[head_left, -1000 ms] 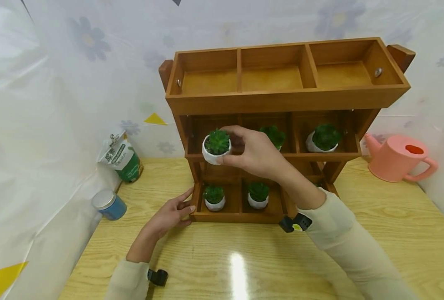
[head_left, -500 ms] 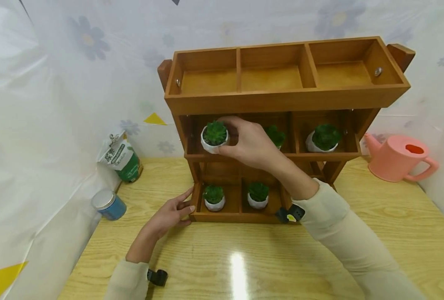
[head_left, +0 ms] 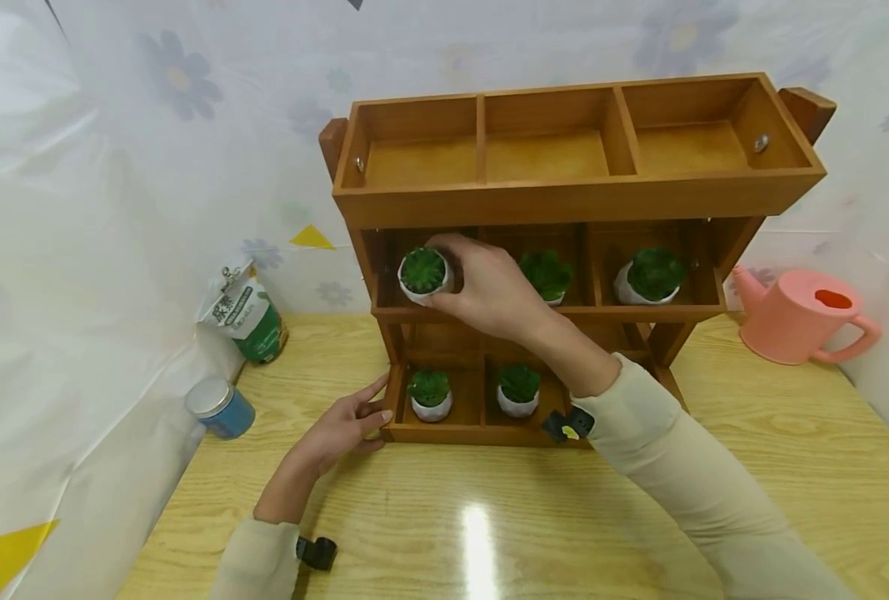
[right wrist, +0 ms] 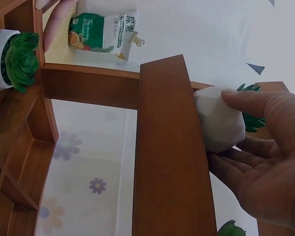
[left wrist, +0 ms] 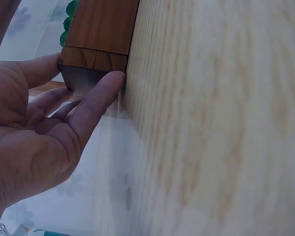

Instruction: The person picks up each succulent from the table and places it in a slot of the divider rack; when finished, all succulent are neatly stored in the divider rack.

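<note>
In the head view my right hand (head_left: 492, 287) grips a small succulent in a white pot (head_left: 423, 272) by its side, at the left compartment of the middle tier. The right wrist view shows the white pot (right wrist: 219, 119) just behind the tier's front board (right wrist: 173, 147), thumb on one side and fingers on the other. My left hand (head_left: 342, 429) holds the bottom left corner of the wooden plant shelf (head_left: 564, 204). In the left wrist view thumb and fingers of the left hand (left wrist: 49, 115) lie on either side of that wooden corner (left wrist: 96, 56).
Two potted succulents stand in the middle tier's middle (head_left: 546, 275) and right (head_left: 650, 275) compartments; the bottom tier bears more (head_left: 431, 396). A pink watering can (head_left: 800, 317) stands right. At left are a clipped green-and-white bag (head_left: 245, 317) and a blue jar (head_left: 221, 408).
My right hand has carried the potted succulent slightly left and back, from in front of the middle tier into its left compartment. The left hand has stayed at the shelf's corner.
</note>
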The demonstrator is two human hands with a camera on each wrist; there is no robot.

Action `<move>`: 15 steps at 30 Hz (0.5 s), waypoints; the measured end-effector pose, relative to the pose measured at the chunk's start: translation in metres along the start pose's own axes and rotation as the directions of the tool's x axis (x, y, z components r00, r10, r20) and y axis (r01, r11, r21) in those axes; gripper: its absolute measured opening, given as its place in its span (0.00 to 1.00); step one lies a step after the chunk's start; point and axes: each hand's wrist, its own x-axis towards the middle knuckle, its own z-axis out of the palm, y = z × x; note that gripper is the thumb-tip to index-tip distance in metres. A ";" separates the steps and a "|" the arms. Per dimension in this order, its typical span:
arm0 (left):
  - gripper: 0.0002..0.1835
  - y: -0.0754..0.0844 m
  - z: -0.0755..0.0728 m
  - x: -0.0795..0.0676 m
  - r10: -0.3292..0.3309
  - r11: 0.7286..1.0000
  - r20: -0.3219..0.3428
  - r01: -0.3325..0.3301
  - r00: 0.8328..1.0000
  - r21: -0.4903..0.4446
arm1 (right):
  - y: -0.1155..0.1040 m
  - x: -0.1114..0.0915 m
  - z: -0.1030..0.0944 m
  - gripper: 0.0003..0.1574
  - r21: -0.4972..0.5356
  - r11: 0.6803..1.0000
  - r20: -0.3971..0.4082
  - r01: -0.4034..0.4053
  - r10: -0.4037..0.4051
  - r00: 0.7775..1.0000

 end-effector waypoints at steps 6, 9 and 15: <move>0.37 0.001 0.001 0.000 -0.004 1.000 -0.002 0.004 1.000 0.004 | 0.002 0.005 0.004 0.39 -0.051 0.998 0.019 0.028 -0.027 0.999; 0.37 0.001 0.001 0.001 -0.005 1.000 -0.002 0.005 1.000 0.006 | 0.002 0.006 0.006 0.38 -0.066 0.997 0.030 0.028 -0.026 0.999; 0.37 0.002 0.000 0.000 -0.007 1.000 -0.005 0.007 1.000 0.002 | -0.001 0.007 0.010 0.37 -0.091 0.996 0.046 0.011 -0.007 0.999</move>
